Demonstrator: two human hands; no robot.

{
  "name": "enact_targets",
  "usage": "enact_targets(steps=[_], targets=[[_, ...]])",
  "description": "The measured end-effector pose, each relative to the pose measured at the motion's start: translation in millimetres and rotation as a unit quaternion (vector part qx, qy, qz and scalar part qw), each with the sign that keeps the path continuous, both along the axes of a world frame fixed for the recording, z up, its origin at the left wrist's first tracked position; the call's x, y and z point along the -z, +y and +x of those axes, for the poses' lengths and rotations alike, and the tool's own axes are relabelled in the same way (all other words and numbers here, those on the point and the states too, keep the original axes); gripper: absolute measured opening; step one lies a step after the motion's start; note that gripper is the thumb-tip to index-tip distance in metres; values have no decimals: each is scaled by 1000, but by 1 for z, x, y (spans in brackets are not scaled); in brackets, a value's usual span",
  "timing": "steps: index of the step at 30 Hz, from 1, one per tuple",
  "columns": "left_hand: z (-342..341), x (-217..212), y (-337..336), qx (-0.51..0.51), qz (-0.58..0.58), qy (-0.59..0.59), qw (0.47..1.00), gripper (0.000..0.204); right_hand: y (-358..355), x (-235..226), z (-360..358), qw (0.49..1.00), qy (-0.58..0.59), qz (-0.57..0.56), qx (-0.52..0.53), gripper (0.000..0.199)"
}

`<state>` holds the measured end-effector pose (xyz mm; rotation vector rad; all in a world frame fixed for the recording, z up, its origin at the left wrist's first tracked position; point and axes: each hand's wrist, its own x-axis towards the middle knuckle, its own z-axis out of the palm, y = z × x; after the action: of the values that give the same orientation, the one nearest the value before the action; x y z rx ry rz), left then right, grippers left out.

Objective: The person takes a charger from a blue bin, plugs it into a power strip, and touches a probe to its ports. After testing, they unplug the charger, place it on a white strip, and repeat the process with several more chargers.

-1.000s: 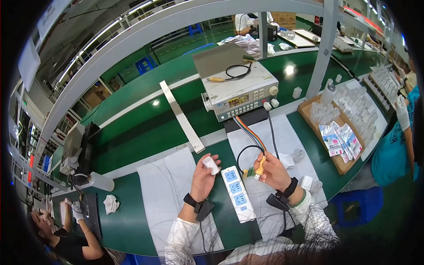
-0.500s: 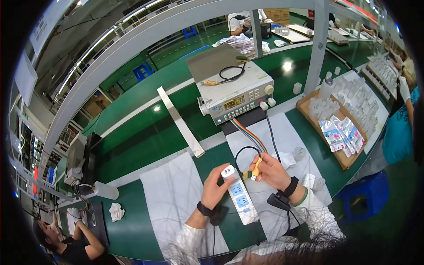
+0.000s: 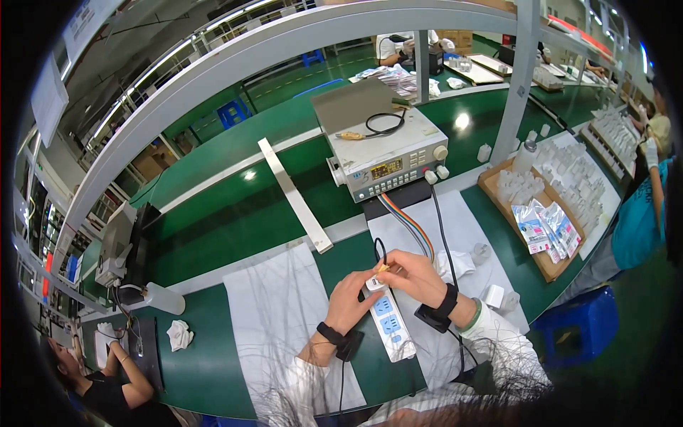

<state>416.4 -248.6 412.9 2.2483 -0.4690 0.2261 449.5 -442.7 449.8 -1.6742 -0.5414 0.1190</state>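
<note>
A white power strip with blue sockets lies in front of me. At its far end sits a white USB charger, its port face turned up. My left hand is closed around the charger from the left. From the right, my right hand pinches a yellow USB plug against the charger's top. Fingers cover the contact, so I cannot tell how deep the plug sits. Its black cable loops up behind the fingers.
Behind the strip stands a grey bench instrument with a cable on top and ribbon wires in front. A cardboard tray with clear parts and packets is at right. Left are a plastic bottle and crumpled cloth. Co-workers sit left and right.
My right hand has moved left with the yellow USB plug, from beside the charger onto its top. The left hand has stayed at the charger.
</note>
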Motion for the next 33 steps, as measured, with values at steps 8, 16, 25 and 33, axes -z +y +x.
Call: enact_targets(steps=[8,16,25,33], targets=[[2,2,-3,33,-9,1,999,51,5,12,-3,975,-150,-157,52,26],[4,-6,3,31,-202,-21,979,50,-59,-12,-7,948,-207,-159,179,41],[4,-15,19,-12,-339,-26,940,16,-149,-16,-1,772,-88,-600,188,42],[-23,-37,22,8,-350,-9,937,12,-102,-40,-64,973,45,210,87,41]])
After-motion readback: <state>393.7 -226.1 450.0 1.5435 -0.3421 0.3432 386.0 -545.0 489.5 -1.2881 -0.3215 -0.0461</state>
